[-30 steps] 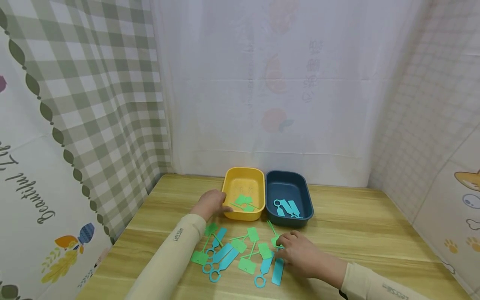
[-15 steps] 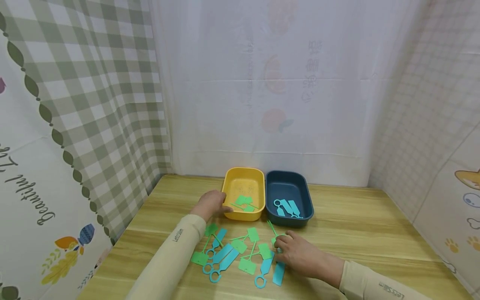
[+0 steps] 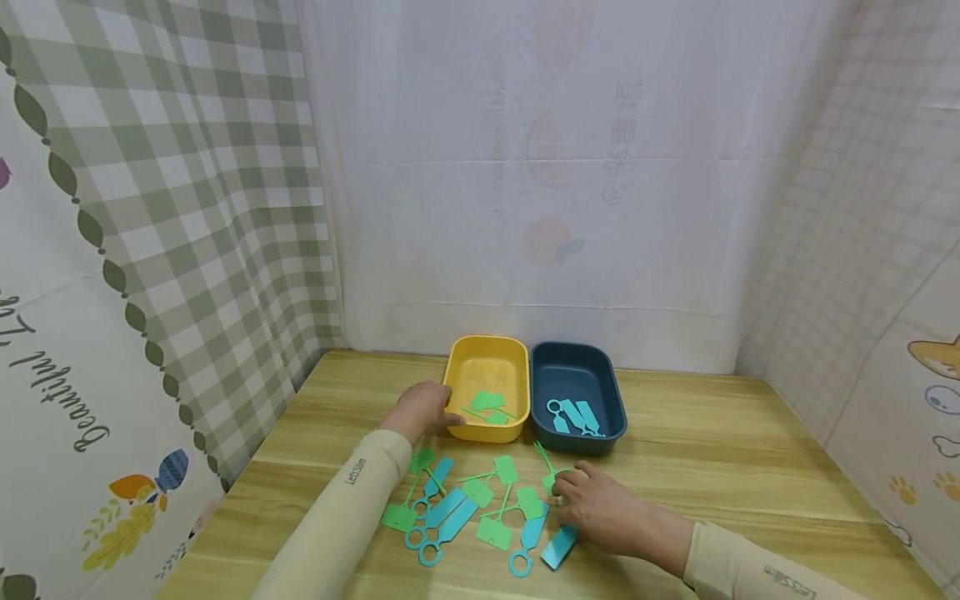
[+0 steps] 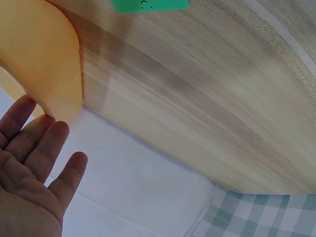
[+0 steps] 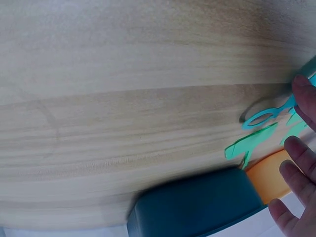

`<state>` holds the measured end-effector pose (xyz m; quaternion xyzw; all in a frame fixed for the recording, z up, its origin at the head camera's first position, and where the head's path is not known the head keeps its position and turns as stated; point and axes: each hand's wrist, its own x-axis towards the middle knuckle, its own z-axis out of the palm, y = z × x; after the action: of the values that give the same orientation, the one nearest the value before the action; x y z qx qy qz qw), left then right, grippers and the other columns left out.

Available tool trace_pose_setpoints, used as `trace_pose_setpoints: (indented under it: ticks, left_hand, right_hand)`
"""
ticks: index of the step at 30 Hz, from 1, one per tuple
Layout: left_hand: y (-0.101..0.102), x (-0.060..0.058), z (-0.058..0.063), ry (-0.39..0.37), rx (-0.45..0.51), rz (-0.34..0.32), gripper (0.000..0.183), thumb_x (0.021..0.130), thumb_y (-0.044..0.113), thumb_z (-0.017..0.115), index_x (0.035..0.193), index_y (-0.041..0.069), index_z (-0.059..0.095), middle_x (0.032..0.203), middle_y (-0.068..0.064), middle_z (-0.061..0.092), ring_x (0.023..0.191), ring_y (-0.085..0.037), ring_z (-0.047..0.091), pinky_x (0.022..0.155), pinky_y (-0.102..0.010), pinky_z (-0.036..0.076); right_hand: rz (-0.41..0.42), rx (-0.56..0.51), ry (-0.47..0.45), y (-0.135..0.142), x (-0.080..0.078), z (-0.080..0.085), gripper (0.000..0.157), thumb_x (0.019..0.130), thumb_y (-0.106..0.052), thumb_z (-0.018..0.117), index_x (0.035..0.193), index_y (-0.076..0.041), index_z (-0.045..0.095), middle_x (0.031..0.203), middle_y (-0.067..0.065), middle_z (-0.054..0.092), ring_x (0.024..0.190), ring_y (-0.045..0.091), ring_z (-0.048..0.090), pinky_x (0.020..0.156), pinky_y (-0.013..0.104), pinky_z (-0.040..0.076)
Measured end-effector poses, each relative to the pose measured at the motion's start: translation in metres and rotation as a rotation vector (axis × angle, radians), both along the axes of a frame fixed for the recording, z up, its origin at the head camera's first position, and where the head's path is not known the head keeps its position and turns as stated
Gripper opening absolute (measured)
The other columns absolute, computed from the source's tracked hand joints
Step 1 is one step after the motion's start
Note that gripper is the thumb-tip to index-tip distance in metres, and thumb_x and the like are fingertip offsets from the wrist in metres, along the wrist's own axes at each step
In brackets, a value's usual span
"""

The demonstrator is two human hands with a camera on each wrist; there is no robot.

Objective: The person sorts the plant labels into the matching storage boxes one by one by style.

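My left hand (image 3: 422, 410) holds the near left corner of the yellow bin (image 3: 487, 346), fingertips at its rim; the left wrist view leaves its thumb out. A blue plastic tag (image 3: 559, 546) with a ring end is tilted at my right hand (image 3: 600, 508), which pinches it. In the right wrist view the thumb (image 5: 305, 96) lies on this tag, its ring (image 5: 259, 119) standing out over the table. More blue ring-ended tags (image 3: 455, 521) and green flag-shaped tags (image 3: 495, 531) lie loose before the bins. A green tag (image 3: 551, 479) touches or nearly touches the right fingertips.
The dark blue bin (image 3: 573, 354), right of the yellow bin, holds several blue tags (image 3: 576, 415). Green tags (image 3: 489, 402) lie in the yellow bin. A white curtain (image 3: 570, 233) hangs behind the wooden table (image 3: 697, 433); a checked cloth (image 3: 240, 167) hangs at the left.
The blue tag under my right hand has turned from lying flat to tilted, as the right fingers shifted slightly around it. My left hand stays at the yellow bin.
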<state>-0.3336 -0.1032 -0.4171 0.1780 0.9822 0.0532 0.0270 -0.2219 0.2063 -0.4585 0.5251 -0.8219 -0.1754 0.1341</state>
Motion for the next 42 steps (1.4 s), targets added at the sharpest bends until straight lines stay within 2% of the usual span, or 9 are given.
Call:
trace_pose_setpoints:
  ticks: [4,10,22,33,42]
  left_hand:
    - [0.0,0.001,0.0,0.006,0.001,-0.007,0.045,0.086,0.049,0.073,0.094,0.006,0.063,0.082,-0.005,0.064,0.08,-0.023,0.063,0.079,-0.038,0.052]
    - [0.0,0.0,0.0,0.012,0.002,-0.016,0.045,0.086,0.049,0.073,0.093,0.006,0.063,0.082,-0.005,0.063,0.079,-0.022,0.062,0.078,-0.038,0.052]
    - [0.0,-0.001,-0.002,0.006,0.019,-0.005,0.043,0.085,0.047,0.074,0.093,0.007,0.064,0.082,-0.003,0.065,0.077,-0.02,0.063,0.075,-0.037,0.053]
    - [0.0,0.0,-0.001,0.0,0.017,-0.002,0.043,0.086,0.047,0.074,0.094,0.007,0.063,0.083,-0.003,0.064,0.079,-0.021,0.062,0.076,-0.037,0.052]
    - [0.0,0.001,0.0,0.007,0.012,-0.007,0.044,0.086,0.049,0.073,0.096,0.006,0.064,0.084,-0.004,0.065,0.08,-0.021,0.063,0.077,-0.037,0.053]
  right_hand:
    - [0.021,-0.062,0.024,0.001,-0.002,0.001,0.015,0.073,-0.026,0.084,0.082,-0.03,0.073,0.106,-0.001,0.064,0.104,0.022,0.058,0.087,0.048,0.048]
    - [0.037,-0.153,0.042,0.001,-0.004,0.006,0.023,0.065,-0.033,0.09,0.08,-0.026,0.073,0.101,0.0,0.063,0.098,0.02,0.058,0.085,0.046,0.045]
    - [-0.064,-0.112,-0.01,-0.003,-0.002,0.018,0.025,0.07,-0.039,0.088,0.082,-0.022,0.074,0.107,0.0,0.063,0.104,0.02,0.057,0.092,0.047,0.044]
    - [-0.065,-0.145,0.075,-0.005,-0.007,0.023,0.029,0.066,-0.038,0.089,0.077,-0.02,0.07,0.106,0.002,0.063,0.108,0.024,0.057,0.09,0.047,0.044]
    - [-0.132,-0.204,0.079,-0.005,-0.013,0.032,0.03,0.068,-0.037,0.09,0.079,-0.016,0.071,0.106,0.004,0.062,0.109,0.025,0.058,0.091,0.05,0.047]
